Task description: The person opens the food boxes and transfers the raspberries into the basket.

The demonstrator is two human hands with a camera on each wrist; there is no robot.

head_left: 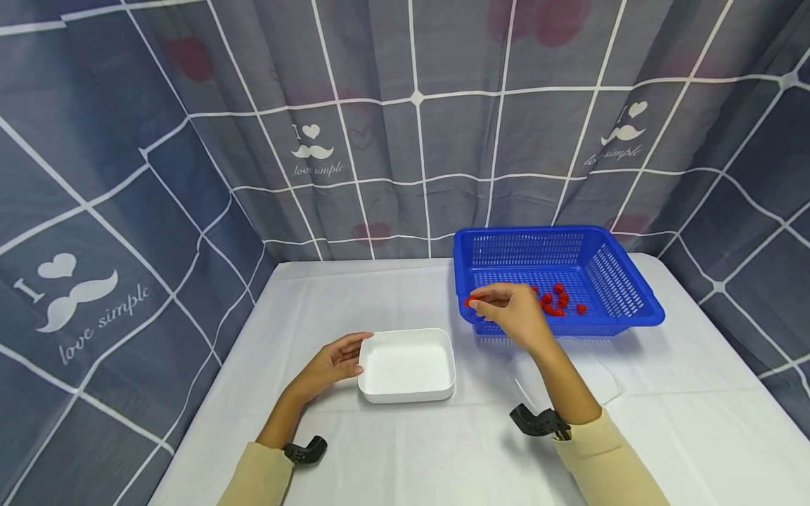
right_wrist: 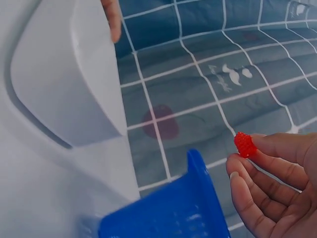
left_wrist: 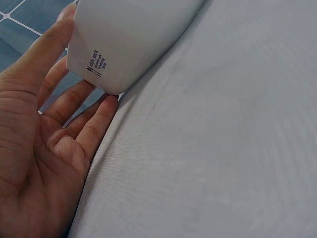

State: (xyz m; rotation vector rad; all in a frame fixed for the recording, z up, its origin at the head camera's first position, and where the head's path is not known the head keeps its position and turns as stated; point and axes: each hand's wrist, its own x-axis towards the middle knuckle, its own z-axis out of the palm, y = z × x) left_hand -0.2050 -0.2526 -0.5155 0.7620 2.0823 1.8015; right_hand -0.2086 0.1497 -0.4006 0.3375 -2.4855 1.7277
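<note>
A white rectangular container [head_left: 406, 365] stands on the white table, its inside bare. My left hand [head_left: 337, 360] holds its left side, the fingers by the far left corner and the thumb lower down. Small dark print shows on the container's wall [left_wrist: 124, 37] in the left wrist view. Between thumb and fingertips, my right hand [head_left: 514, 313] pinches a red raspberry [right_wrist: 244, 144] over the left edge of a blue plastic basket [head_left: 623, 277]. Several more red raspberries [head_left: 547, 299] lie in the basket, some hidden behind the right hand.
A clear plastic lid [head_left: 591, 376] lies flat on the table [head_left: 392, 450] beneath the right forearm, in front of the basket. Grey-blue checked curtains [head_left: 380, 147] enclose the table at the back and both sides.
</note>
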